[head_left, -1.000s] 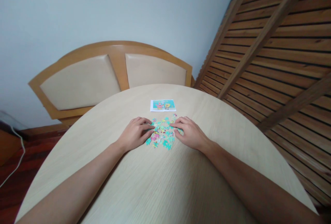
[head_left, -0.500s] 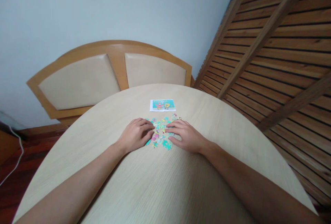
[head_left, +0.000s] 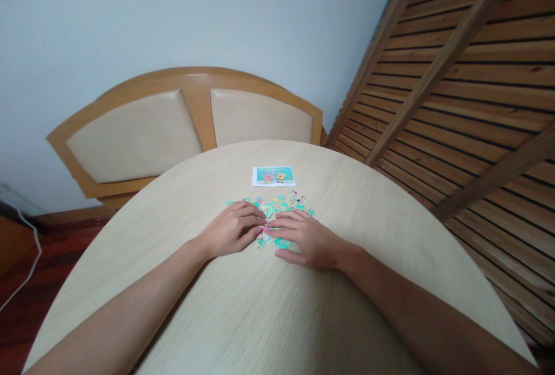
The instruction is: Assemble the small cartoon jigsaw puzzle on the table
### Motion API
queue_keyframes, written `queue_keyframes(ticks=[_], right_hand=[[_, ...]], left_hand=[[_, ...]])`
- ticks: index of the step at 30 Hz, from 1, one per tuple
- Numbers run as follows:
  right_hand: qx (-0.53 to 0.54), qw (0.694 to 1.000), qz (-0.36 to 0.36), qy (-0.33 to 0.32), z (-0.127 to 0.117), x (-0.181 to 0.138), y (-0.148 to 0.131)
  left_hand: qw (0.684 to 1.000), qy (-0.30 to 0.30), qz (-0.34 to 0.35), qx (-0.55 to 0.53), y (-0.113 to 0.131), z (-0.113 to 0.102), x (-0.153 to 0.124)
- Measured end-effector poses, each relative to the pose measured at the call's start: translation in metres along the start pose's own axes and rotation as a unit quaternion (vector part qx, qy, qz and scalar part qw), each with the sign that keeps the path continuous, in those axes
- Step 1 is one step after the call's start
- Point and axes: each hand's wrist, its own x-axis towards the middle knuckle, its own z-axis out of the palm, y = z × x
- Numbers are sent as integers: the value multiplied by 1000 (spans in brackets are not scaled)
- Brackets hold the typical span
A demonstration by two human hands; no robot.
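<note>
Small jigsaw puzzle pieces [head_left: 272,208], mostly turquoise with bits of pink and yellow, lie scattered in a pile on the table. My left hand [head_left: 236,227] rests over the left side of the pile, palm down, its fingers stretched out. On the right side my right hand [head_left: 303,236] lies flat over other pieces, thumb spread toward me. The fingertips of both hands nearly meet over the middle of the pile. Pieces under the palms are hidden. Just beyond the pile lies a picture card [head_left: 276,175] with a pink and a yellow cartoon figure on turquoise.
The round pale wood table [head_left: 260,317] spreads out beneath both arms. Behind it stands a wooden bench back [head_left: 203,109] with cream panels, against a pale wall. A slatted wooden screen [head_left: 455,74] rises on the right. A white cable [head_left: 34,259] hangs at the left.
My right hand has shifted left and nearer to me, covering the joined turquoise pieces. My left hand has edged slightly right. More loose pieces show at the far side of the pile.
</note>
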Motion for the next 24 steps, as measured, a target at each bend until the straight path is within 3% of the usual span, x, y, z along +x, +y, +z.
queue_keyframes(ticks=[9,19,24], right_hand=[[-52,989,93,103,6,2,2],[-29,975,188,119,23,4,1],[-25,971,203,122,24,3,1]], left_hand=[[999,-13,49,-18,8,-3,3],[997,-17,72,-27,8,-1,4],[996,-11,81,-28,10,-1,4]])
